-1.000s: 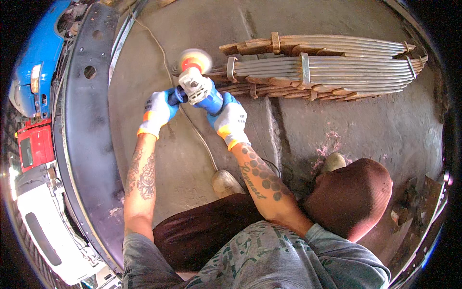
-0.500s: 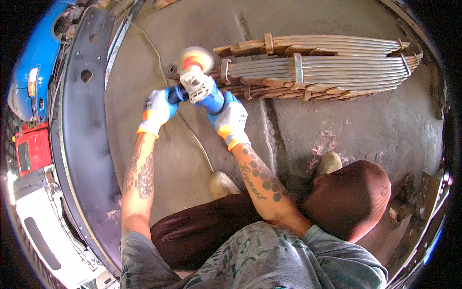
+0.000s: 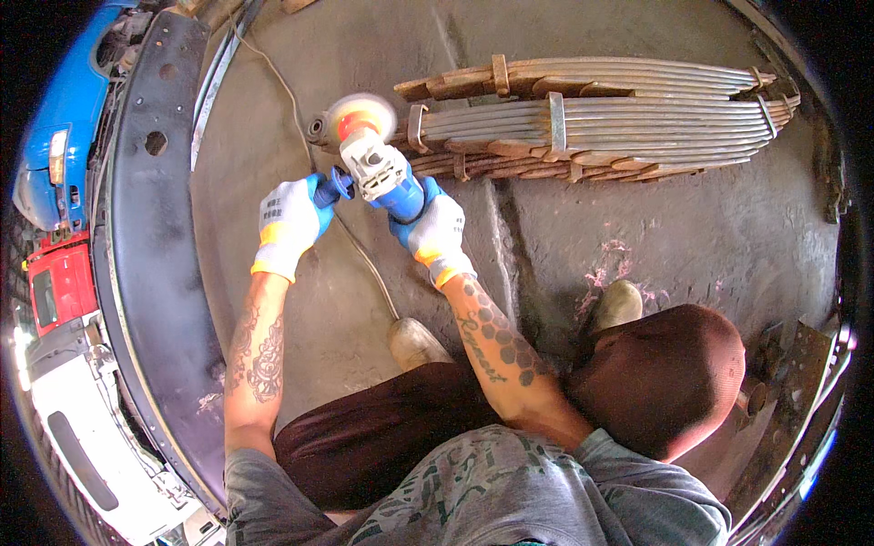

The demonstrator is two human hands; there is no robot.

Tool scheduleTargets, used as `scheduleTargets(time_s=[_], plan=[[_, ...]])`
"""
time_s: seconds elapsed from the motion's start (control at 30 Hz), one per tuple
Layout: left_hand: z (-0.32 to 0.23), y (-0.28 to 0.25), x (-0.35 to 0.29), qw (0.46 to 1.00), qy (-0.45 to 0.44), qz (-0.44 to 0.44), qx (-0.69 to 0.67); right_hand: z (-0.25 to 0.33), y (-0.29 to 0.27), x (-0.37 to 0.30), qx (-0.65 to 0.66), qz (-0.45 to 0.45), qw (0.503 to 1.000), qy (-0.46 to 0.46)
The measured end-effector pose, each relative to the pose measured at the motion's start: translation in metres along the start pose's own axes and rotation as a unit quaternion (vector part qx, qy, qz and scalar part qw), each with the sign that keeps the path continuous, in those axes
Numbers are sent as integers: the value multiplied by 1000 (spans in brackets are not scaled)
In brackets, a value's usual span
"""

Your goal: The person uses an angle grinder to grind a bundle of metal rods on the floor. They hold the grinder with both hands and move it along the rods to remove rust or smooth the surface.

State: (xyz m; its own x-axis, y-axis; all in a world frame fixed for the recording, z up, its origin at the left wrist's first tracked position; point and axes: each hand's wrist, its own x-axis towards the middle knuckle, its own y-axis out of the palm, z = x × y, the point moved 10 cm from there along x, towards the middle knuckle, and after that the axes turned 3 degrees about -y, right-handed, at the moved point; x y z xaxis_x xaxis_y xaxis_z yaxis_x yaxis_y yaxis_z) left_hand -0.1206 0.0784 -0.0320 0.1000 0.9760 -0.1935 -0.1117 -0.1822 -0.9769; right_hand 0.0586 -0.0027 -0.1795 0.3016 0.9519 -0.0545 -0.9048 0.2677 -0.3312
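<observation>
One grinder [image 3: 381,173] is in work over the concrete floor [image 3: 583,227], held in two gloved hands. The right hand [image 3: 435,229] is clamped around its blue body from the near side, and the left hand [image 3: 289,221] is closed on the blue side handle that sticks out to the left. The grinder's long axis runs from the right hand up and slightly left, away from the person, so its blurred disc [image 3: 361,115] sits at the far end, ahead of both hands. The disc meets the left end of one spring pack [image 3: 592,118], a stack of long rusty steel leaves bound by several clamps. The pack lies flat on the floor toward its far edge, its long axis running left to right, roughly across the grinder's axis, so it stretches off to the right of the disc. The right hand is the nearer of the two to the pack; the left hand stands well apart from it. One cord [image 3: 360,259] trails from the grinder back across the floor toward the person's shoe, and two shoes show, one [image 3: 416,341] below the hands and one [image 3: 617,305] further right. Along the left edge of the floor runs one dark steel beam [image 3: 150,246], with vehicle parts in blue, red and white beyond it.
</observation>
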Motion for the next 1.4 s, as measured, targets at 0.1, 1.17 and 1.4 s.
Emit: scheduleTargets(time_s=[0.1, 1.17, 1.4], plan=[[-5, 7, -11, 999, -19, 36, 6, -8, -3, -10, -2, 16, 1000, 6], [-22, 8, -48, 992, -58, 89, 72, -31, 5, -33, 46, 135, 988, 59], [-15, 30, -53, 990, -45, 110, 70, -47, 17, -61, 40, 107, 990, 87]])
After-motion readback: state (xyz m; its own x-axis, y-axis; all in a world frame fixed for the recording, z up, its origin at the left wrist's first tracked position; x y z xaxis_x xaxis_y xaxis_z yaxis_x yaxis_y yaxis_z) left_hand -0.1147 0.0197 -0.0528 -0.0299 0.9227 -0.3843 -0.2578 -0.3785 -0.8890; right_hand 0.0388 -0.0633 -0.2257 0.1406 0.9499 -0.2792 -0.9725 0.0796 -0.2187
